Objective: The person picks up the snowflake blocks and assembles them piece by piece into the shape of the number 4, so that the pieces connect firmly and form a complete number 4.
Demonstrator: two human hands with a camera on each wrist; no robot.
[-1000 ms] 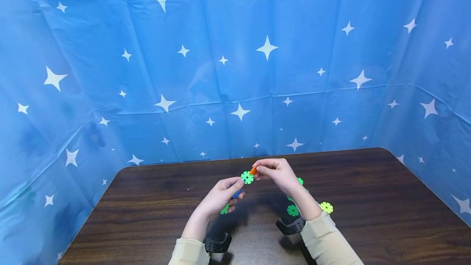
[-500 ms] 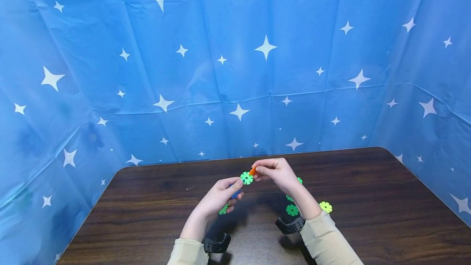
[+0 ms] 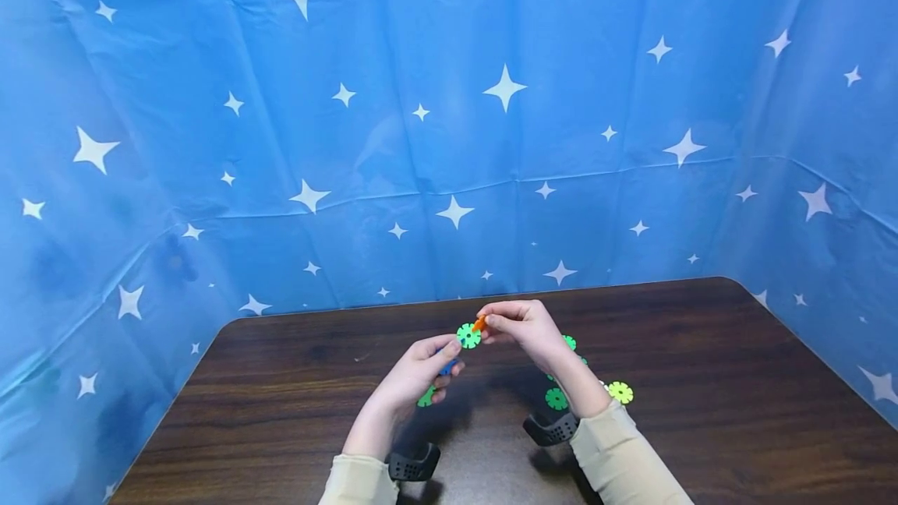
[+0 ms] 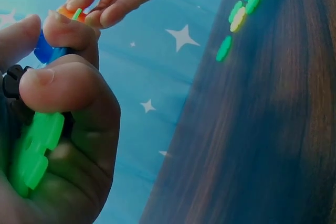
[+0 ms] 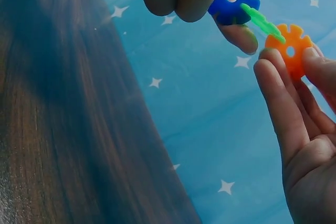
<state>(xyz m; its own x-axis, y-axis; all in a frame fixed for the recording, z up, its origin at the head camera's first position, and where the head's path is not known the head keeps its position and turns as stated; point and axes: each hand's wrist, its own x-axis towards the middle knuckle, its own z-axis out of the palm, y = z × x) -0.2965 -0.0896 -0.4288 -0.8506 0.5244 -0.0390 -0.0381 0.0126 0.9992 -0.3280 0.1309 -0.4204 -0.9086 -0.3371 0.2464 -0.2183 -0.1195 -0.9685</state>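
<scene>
In the head view my left hand (image 3: 415,374) grips a blue notched disc (image 5: 223,8) between thumb and fingers. A bright green notched disc (image 3: 464,330) is joined to the blue one and sticks out past the fingertips. My right hand (image 3: 525,330) pinches an orange notched disc (image 5: 297,65), whose edge meets the green disc's edge. From the right wrist view, the green disc stands edge-on between blue and orange. Seen from the left wrist, another green disc (image 4: 34,148) and a black piece (image 4: 12,83) are held in the left palm, partly hidden by curled fingers.
On the brown wooden table (image 3: 295,419), a green disc (image 3: 556,399) and a yellow disc (image 3: 620,393) lie by the right forearm, which hides parts of several more. A blue star-patterned curtain (image 3: 393,146) stands behind the table.
Both hands keep their grips and nearly the same positions, with orange still against green. The whole head view has shifted very slightly.
</scene>
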